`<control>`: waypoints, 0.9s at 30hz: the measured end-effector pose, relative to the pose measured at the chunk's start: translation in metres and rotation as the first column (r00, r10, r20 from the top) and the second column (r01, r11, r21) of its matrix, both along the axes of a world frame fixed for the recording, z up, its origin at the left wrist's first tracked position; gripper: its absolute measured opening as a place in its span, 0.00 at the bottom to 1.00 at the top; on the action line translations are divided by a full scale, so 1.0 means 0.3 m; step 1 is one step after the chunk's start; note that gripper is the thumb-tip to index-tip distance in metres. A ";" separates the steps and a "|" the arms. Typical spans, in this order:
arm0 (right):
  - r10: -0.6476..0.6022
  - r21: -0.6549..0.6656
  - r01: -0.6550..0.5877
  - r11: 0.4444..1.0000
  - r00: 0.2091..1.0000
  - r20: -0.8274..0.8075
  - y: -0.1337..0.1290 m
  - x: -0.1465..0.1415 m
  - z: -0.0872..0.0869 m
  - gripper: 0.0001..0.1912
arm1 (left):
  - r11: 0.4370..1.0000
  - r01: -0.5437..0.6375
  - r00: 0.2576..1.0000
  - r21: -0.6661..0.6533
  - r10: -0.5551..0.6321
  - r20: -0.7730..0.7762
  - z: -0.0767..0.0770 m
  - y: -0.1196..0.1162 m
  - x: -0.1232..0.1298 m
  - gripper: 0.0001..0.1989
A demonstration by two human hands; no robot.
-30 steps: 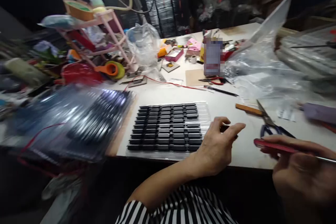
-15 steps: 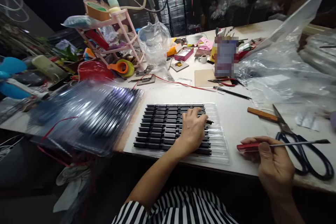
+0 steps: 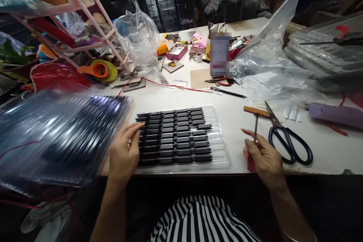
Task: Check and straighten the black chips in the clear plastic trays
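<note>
A clear plastic tray (image 3: 224,151) lies near the table's front edge, with rows of black parts (image 3: 183,145) in it. At the tray's left side is my left hand (image 3: 124,151), thumb and fingertips pinched together at the end of an upper row; whatever they grip is too small to make out. One part near the right side sticks out beyond its row. To the right of the tray, my right hand (image 3: 263,157) holds a screwdriver (image 3: 255,130) by its red handle, shaft pointing up and away.
Scissors (image 3: 289,141) and a wooden-handled tool (image 3: 256,111) lie right of my right hand. Stacked plastic trays (image 3: 70,132) fill the left side. Behind are a black pen (image 3: 229,92), pliers (image 3: 222,81), a pink rack (image 3: 93,19) and plastic bags (image 3: 266,72).
The view has shifted to the right. My left hand has moved from the tray's right part to its left side. My right hand has turned the screwdriver from sideways to pointing away.
</note>
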State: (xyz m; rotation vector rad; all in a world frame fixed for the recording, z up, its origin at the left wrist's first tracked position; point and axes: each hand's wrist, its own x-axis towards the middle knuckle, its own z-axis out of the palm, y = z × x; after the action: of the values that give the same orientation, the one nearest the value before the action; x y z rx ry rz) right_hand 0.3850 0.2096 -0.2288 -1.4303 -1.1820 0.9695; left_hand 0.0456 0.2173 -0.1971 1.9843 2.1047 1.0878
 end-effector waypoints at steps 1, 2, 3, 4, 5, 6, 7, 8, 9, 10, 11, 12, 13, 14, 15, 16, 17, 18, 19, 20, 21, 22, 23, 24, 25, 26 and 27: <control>0.037 -0.030 -0.036 0.999 0.998 0.047 0.003 0.007 0.008 0.25 | 0.999 -0.042 0.999 0.006 0.042 0.009 0.005 -0.026 -0.034 0.14; 0.074 -0.051 -0.070 0.996 0.993 0.087 0.005 0.014 0.016 0.28 | 0.997 -0.082 0.996 0.004 0.082 0.021 0.010 -0.050 -0.061 0.14; 0.109 -0.057 -0.102 0.993 0.986 0.124 0.005 0.021 0.022 0.31 | 0.993 -0.120 0.992 -0.007 0.120 0.037 0.013 -0.073 -0.082 0.13; 0.143 -0.052 -0.137 0.989 0.976 0.164 0.004 0.026 0.027 0.33 | 0.988 -0.155 0.986 -0.025 0.156 0.054 0.017 -0.092 -0.095 0.13; 0.174 -0.040 -0.170 0.985 0.962 0.209 0.002 0.030 0.031 0.34 | 0.981 -0.189 0.979 -0.043 0.191 0.071 0.020 -0.109 -0.103 0.13; 0.201 -0.025 -0.201 0.979 0.945 0.257 -0.001 0.032 0.033 0.34 | 0.974 -0.219 0.971 -0.060 0.224 0.087 0.022 -0.121 -0.106 0.13; 0.222 -0.012 -0.230 0.973 0.927 0.303 -0.005 0.034 0.033 0.34 | 0.968 -0.241 0.964 -0.072 0.247 0.102 0.023 -0.130 -0.106 0.12; 0.238 -0.007 -0.251 0.968 0.907 0.346 -0.009 0.035 0.031 0.33 | 0.964 -0.253 0.959 -0.076 0.261 0.114 0.023 -0.136 -0.103 0.12; 0.250 -0.014 -0.265 0.964 0.888 0.386 -0.012 0.036 0.027 0.31 | 0.963 -0.256 0.956 -0.077 0.264 0.125 0.021 -0.139 -0.100 0.13; 0.256 -0.027 -0.270 0.962 0.870 0.422 -0.014 0.036 0.021 0.30 | 0.965 -0.251 0.956 -0.076 0.260 0.136 0.018 -0.140 -0.096 0.13; 0.256 -0.041 -0.267 0.963 0.852 0.457 -0.014 0.036 0.015 0.29 | 0.967 -0.242 0.957 -0.075 0.251 0.148 0.014 -0.139 -0.092 0.13; 0.252 -0.051 -0.261 0.964 0.834 0.490 -0.013 0.035 0.008 0.27 | 0.970 -0.232 0.957 -0.074 0.241 0.160 0.008 -0.137 -0.090 0.13; 0.244 -0.054 -0.254 0.966 0.817 0.522 -0.011 0.032 0.003 0.26 | 0.972 -0.223 0.957 -0.073 0.232 0.171 0.001 -0.135 -0.088 0.14; 0.241 -0.053 -0.255 0.965 0.798 0.553 -0.008 0.028 -0.002 0.25 | 0.974 -0.216 0.957 -0.073 0.226 0.183 -0.007 -0.133 -0.088 0.14; 0.245 -0.053 -0.265 0.963 0.775 0.582 -0.005 0.022 -0.003 0.24 | 0.975 -0.212 0.956 -0.073 0.222 0.192 -0.016 -0.132 -0.089 0.14; 0.254 -0.055 -0.281 0.958 0.749 0.612 -0.003 0.013 -0.003 0.23 | 0.975 -0.210 0.955 -0.071 0.221 0.200 -0.026 -0.132 -0.091 0.14; 0.272 -0.063 -0.303 0.951 0.720 0.638 0.000 0.004 0.001 0.23 | 0.975 -0.210 0.953 -0.069 0.220 0.208 -0.035 -0.132 -0.094 0.14; 0.293 -0.075 -0.327 0.942 0.693 0.659 0.001 -0.007 0.008 0.23 | 0.976 -0.209 0.952 -0.067 0.218 0.216 -0.045 -0.134 -0.098 0.14; 0.313 -0.086 -0.349 0.933 0.672 0.671 0.003 -0.017 0.016 0.23 | 0.976 -0.208 0.950 -0.065 0.217 0.223 -0.053 -0.137 -0.102 0.14; 0.331 -0.092 -0.370 0.924 0.660 0.674 0.004 -0.024 0.025 0.23 | 0.976 -0.207 0.949 -0.065 0.216 0.230 -0.060 -0.140 -0.106 0.14; 0.342 -0.090 -0.385 0.919 0.660 0.669 0.005 -0.029 0.036 0.23 | 0.976 -0.206 0.948 -0.066 0.215 0.236 -0.066 -0.144 -0.111 0.14; 0.344 -0.084 -0.390 0.917 0.667 0.660 0.006 -0.030 0.046 0.23 | 0.976 -0.206 0.946 -0.066 0.216 0.240 -0.070 -0.149 -0.115 0.14; 0.334 -0.074 -0.382 0.921 0.681 0.651 0.008 -0.028 0.056 0.23 | 0.975 -0.210 0.945 -0.067 0.220 0.243 -0.071 -0.153 -0.119 0.14; 0.316 -0.063 -0.363 0.930 0.698 0.643 0.010 -0.021 0.065 0.23 | 0.974 -0.216 0.943 -0.067 0.226 0.245 -0.071 -0.157 -0.121 0.14; 0.293 -0.054 -0.337 0.940 0.716 0.634 0.013 -0.011 0.074 0.24 | 0.973 -0.222 0.941 -0.066 0.232 0.246 -0.069 -0.160 -0.122 0.14; 0.266 -0.049 -0.303 0.952 0.733 0.626 0.016 0.000 0.082 0.24 | 0.972 -0.227 0.940 -0.062 0.236 0.246 -0.066 -0.163 -0.121 0.14; 0.236 -0.053 -0.260 0.964 0.747 0.622 0.019 0.012 0.090 0.24 | 0.972 -0.230 0.940 -0.058 0.237 0.245 -0.063 -0.164 -0.119 0.14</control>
State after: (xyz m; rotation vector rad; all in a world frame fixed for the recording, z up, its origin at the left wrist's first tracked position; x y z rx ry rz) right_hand 0.3887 0.2153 -0.2018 -1.6511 -1.9136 0.6402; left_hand 0.0099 0.1682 -0.2160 1.5166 2.2399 1.2602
